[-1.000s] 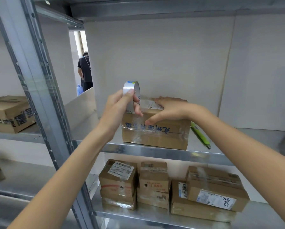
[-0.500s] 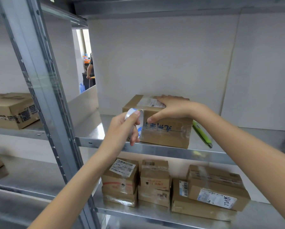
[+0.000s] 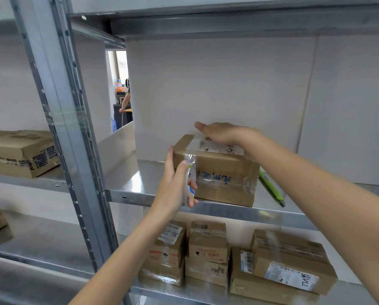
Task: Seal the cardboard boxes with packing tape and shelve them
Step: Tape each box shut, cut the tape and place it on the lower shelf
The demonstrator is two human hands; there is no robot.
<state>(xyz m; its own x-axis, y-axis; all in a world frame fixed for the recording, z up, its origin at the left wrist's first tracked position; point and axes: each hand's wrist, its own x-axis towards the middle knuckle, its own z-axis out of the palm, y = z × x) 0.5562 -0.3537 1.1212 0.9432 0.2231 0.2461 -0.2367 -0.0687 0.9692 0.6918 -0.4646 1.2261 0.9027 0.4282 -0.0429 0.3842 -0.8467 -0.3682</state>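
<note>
- While my left hand (image 3: pixel 175 186) hangs at the near left corner of the cardboard box (image 3: pixel 219 172), it's got the roll of clear packing tape (image 3: pixel 189 181) wedged between thumb and fingers, with the fingers mostly straight and pointing up along the box's left edge.
- My right hand (image 3: pixel 221 133) lies flat on top of the box toward the back, fingers stretched out, just pressing on the lid and not gripping anything. It's a bit blurry tbh.
- That box sits on the middle metal shelf (image 3: pixel 140 186), near the front lip, with a white label (image 3: pixel 219 147) on top and blue handwriting on the front face under shiny tape.
- Just to the right of the box there's a green utility knife (image 3: pixel 271 190) lying on the same shelf.
- One shelf down, a bunch of taped boxes (image 3: pixel 208 254) are packed side by side and stacked.
- Off to the left, past the shelf upright (image 3: pixel 63 119), another box (image 3: pixel 19 150) sits on the neighbouring shelf.
</note>
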